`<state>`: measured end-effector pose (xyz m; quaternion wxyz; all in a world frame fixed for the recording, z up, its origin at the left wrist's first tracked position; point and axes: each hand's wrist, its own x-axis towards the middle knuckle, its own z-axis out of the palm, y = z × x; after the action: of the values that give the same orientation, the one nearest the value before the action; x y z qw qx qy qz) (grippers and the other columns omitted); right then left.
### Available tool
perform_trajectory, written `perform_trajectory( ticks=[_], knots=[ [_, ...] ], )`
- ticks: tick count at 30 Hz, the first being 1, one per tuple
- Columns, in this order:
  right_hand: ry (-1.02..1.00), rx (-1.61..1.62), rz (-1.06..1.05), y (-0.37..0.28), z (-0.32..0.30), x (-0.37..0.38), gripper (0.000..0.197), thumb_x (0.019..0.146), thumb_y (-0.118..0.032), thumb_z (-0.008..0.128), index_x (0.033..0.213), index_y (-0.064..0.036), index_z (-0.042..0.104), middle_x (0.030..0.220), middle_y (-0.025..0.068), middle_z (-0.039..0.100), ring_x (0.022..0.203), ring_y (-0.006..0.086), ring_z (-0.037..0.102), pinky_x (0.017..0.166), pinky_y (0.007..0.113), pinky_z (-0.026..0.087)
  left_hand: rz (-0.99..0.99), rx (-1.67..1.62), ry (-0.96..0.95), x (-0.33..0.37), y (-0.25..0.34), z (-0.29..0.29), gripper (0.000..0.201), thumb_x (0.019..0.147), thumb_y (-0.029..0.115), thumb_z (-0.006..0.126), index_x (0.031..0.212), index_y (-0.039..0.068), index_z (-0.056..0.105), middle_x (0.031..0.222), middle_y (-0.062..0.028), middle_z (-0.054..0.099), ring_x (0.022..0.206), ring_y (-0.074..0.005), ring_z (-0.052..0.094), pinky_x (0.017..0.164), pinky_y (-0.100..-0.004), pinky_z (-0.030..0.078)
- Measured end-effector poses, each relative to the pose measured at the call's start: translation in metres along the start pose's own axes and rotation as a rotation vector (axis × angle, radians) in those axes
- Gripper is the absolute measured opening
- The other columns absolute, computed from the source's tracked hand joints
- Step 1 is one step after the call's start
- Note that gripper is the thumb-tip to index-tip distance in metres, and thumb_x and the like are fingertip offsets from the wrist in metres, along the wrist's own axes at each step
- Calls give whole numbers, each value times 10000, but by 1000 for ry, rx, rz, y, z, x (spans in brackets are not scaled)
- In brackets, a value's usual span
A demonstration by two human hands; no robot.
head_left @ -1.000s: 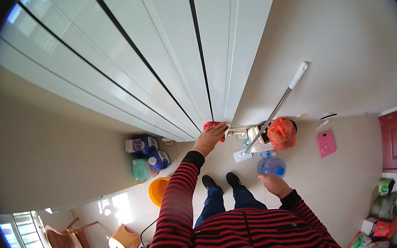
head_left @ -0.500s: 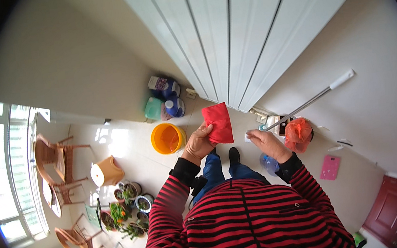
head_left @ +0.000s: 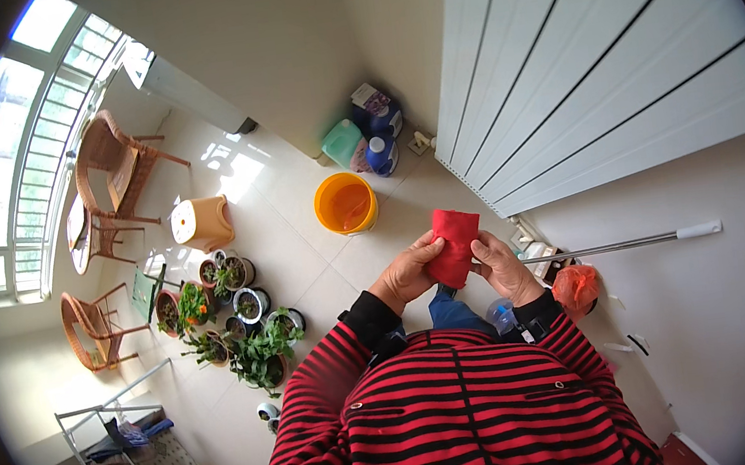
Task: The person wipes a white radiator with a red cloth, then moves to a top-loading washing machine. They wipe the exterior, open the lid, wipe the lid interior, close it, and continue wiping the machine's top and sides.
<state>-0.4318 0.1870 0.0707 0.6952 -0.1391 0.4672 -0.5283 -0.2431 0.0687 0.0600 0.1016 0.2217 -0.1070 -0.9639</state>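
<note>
A folded red cloth (head_left: 454,246) is held up in front of my body between both hands. My left hand (head_left: 406,275) grips its left edge, thumb on top. On the opposite edge, the fingers of my right hand (head_left: 504,269) are closed at the cloth's side. Whether anything else sits inside the right hand is hidden. A metal pole with a white grip (head_left: 625,245) reaches rightward from behind the right hand; its near end is covered. Beyond the cloth, a yellow bucket (head_left: 323,203) stands on the tiled floor.
Bottles (head_left: 381,153) stand in the corner behind the bucket. A white panelled radiator (head_left: 594,66) rises at right, with an orange-red plastic bag (head_left: 576,289) below. Potted plants (head_left: 262,353), a stool (head_left: 215,222) and wicker chairs (head_left: 118,166) are at left. A folding rack (head_left: 128,439) stands lower left.
My view has turned to the right. The right hand, earlier apart from the cloth with something white in its fingers, has come to the cloth's edge. That white thing no longer shows.
</note>
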Motion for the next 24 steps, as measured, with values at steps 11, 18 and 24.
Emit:
perform_trajectory(
  ticks=[11, 18, 24],
  knots=[
    [-80, 92, 105, 54, 96, 50, 418, 1050, -182, 621, 1436, -43, 542, 1337, 61, 635, 1251, 196, 606, 1092, 377, 487, 178, 93, 223, -92, 25, -55, 690, 1008, 278, 699, 1568, 86, 343, 1409, -103, 566, 1274, -224, 592, 1073, -411, 530],
    [-221, -26, 12, 80, 190, 103, 433, 1046, -142, 603, 1467, -72, 529, 1375, 60, 628, 1263, 206, 604, 1114, 396, 465, 334, 287, 365, -187, 66, -96, 802, 936, 291, 797, 1565, 108, 334, 1402, -129, 549, 1241, -227, 591, 1057, -399, 503],
    [-264, -67, 68, 121, 280, 132, 409, 1053, -118, 601, 1455, -78, 539, 1384, 40, 626, 1264, 205, 606, 1106, 394, 470, 641, 391, 481, -258, 87, -132, 595, 898, 131, 811, 1399, 67, 497, 1131, -86, 656, 1053, -183, 624, 924, -353, 546]
  ],
)
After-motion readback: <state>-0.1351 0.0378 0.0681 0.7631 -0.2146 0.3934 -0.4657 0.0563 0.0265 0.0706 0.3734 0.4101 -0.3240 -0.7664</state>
